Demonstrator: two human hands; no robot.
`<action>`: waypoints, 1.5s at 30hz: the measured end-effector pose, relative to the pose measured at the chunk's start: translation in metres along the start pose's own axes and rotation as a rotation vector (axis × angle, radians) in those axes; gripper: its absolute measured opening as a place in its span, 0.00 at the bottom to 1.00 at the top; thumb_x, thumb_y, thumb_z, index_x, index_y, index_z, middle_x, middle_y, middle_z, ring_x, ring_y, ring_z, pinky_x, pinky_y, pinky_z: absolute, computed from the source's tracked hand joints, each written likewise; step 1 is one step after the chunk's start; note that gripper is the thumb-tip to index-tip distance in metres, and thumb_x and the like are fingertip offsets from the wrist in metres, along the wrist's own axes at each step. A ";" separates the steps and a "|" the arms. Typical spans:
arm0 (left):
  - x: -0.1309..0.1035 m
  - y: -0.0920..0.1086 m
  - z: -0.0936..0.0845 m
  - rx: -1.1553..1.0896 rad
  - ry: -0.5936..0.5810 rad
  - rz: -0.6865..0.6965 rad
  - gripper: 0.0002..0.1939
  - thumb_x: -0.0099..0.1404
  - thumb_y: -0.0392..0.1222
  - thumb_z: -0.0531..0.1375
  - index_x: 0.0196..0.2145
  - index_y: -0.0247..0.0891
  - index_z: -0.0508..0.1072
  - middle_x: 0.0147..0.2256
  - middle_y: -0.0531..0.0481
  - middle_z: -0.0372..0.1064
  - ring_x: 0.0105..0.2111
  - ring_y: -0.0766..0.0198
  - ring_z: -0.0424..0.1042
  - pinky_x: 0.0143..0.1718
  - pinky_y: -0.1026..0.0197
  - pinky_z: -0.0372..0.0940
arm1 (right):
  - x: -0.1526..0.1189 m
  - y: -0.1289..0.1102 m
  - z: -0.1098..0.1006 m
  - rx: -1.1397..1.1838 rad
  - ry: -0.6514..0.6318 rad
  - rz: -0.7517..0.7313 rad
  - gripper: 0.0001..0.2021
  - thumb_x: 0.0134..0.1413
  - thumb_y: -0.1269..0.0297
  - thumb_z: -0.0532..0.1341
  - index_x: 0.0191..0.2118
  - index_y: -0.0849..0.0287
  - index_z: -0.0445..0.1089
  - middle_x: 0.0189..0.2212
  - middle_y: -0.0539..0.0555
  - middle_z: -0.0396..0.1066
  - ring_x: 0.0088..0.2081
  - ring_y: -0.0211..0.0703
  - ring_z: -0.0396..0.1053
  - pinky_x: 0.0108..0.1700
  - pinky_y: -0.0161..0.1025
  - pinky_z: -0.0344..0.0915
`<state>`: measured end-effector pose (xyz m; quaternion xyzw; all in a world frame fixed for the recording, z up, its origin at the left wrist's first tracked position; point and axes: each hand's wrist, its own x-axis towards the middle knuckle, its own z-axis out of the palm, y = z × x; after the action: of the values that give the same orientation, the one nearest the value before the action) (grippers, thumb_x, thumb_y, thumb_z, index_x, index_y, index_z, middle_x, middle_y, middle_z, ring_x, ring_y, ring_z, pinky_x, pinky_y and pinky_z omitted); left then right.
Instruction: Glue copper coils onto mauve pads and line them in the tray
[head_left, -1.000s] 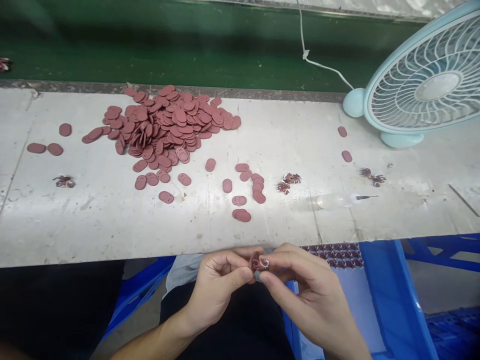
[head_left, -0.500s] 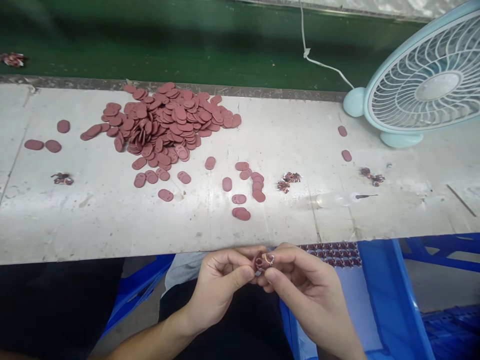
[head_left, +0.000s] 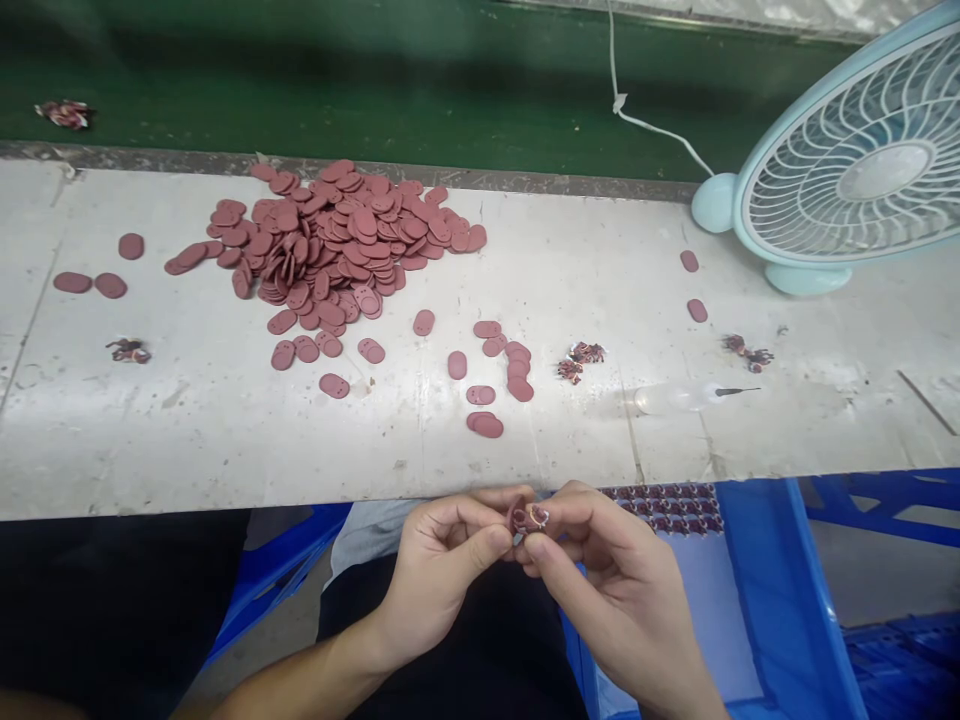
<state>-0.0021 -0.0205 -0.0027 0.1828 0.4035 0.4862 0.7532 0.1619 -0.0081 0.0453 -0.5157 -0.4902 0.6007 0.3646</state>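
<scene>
My left hand (head_left: 450,570) pinches a maroon oval disc (head_left: 516,512) between thumb and fingers, in front of the table's near edge. Closed on a small maroon figure (head_left: 537,517) with pale and orange details, my right hand (head_left: 615,580) holds it against or very close to the disc. Fingers hide part of both pieces, so I cannot tell whether they are joined. Beyond my hands, several loose oval discs (head_left: 487,426) lie on the white table, some overlapping. Small dark-red figures (head_left: 581,360) lie in a cluster to their right.
A large heap of maroon discs (head_left: 360,230) covers the table's back left. A clear bottle with a thin dark tip (head_left: 667,400) lies at right, before a light-blue fan (head_left: 847,160). Below the edge, a blue tray (head_left: 780,590) holds rows of maroon figures (head_left: 667,508).
A small reddish cluster on the green surface behind the table has moved right. My hands stay together with the pieces, turning them only slightly. The whole view has shifted a little.
</scene>
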 end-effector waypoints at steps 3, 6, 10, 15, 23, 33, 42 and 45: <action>0.000 -0.003 -0.001 0.009 0.017 0.020 0.04 0.63 0.36 0.67 0.30 0.39 0.81 0.42 0.45 0.81 0.52 0.52 0.75 0.54 0.51 0.69 | 0.003 0.002 0.001 0.037 -0.009 0.029 0.06 0.62 0.69 0.63 0.43 0.51 0.73 0.36 0.51 0.72 0.34 0.38 0.74 0.36 0.37 0.76; -0.001 -0.004 -0.001 0.030 0.023 0.030 0.04 0.62 0.36 0.67 0.30 0.39 0.81 0.42 0.44 0.81 0.54 0.51 0.74 0.55 0.50 0.68 | 0.003 0.004 0.001 0.078 -0.006 0.053 0.05 0.62 0.68 0.63 0.43 0.52 0.73 0.35 0.51 0.72 0.34 0.38 0.74 0.36 0.36 0.76; -0.001 -0.001 -0.001 0.040 0.026 0.027 0.03 0.62 0.37 0.68 0.30 0.40 0.82 0.45 0.44 0.81 0.53 0.50 0.75 0.54 0.51 0.69 | 0.003 0.005 0.001 0.100 0.006 0.023 0.06 0.62 0.69 0.64 0.43 0.52 0.74 0.35 0.50 0.72 0.33 0.37 0.74 0.36 0.34 0.75; -0.002 0.001 0.000 0.053 0.018 0.022 0.03 0.62 0.36 0.68 0.30 0.41 0.82 0.46 0.45 0.80 0.49 0.53 0.78 0.52 0.54 0.71 | 0.002 0.005 0.002 0.113 0.006 -0.010 0.07 0.62 0.70 0.63 0.43 0.51 0.74 0.35 0.50 0.71 0.33 0.36 0.73 0.36 0.34 0.75; 0.000 0.009 0.003 0.118 -0.003 0.037 0.03 0.62 0.35 0.68 0.30 0.39 0.83 0.45 0.44 0.81 0.51 0.52 0.77 0.52 0.55 0.71 | 0.000 0.007 0.004 0.118 0.026 -0.039 0.09 0.62 0.71 0.62 0.44 0.50 0.74 0.35 0.49 0.70 0.34 0.36 0.73 0.36 0.33 0.75; 0.007 0.014 0.003 0.318 -0.017 0.174 0.07 0.61 0.36 0.68 0.39 0.41 0.81 0.54 0.43 0.75 0.49 0.51 0.78 0.45 0.54 0.76 | -0.002 0.026 -0.003 0.290 0.149 0.018 0.06 0.62 0.68 0.64 0.44 0.52 0.74 0.35 0.50 0.75 0.33 0.37 0.76 0.34 0.33 0.76; 0.067 0.065 -0.022 1.840 -0.384 0.832 0.16 0.68 0.33 0.59 0.52 0.39 0.75 0.54 0.44 0.74 0.55 0.50 0.70 0.54 0.48 0.70 | -0.082 0.108 -0.090 0.015 0.744 0.058 0.09 0.58 0.61 0.67 0.44 0.54 0.71 0.32 0.51 0.76 0.31 0.40 0.76 0.31 0.37 0.76; 0.077 0.069 -0.021 1.926 -0.468 0.851 0.15 0.68 0.35 0.59 0.52 0.40 0.75 0.54 0.46 0.74 0.54 0.51 0.71 0.54 0.50 0.69 | -0.113 0.146 -0.103 -0.113 0.774 0.201 0.12 0.57 0.56 0.66 0.43 0.57 0.71 0.33 0.54 0.77 0.33 0.45 0.78 0.33 0.41 0.77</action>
<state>-0.0437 0.0762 -0.0026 0.9123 0.3659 0.1391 0.1202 0.2953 -0.1296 -0.0644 -0.7685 -0.2962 0.3670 0.4324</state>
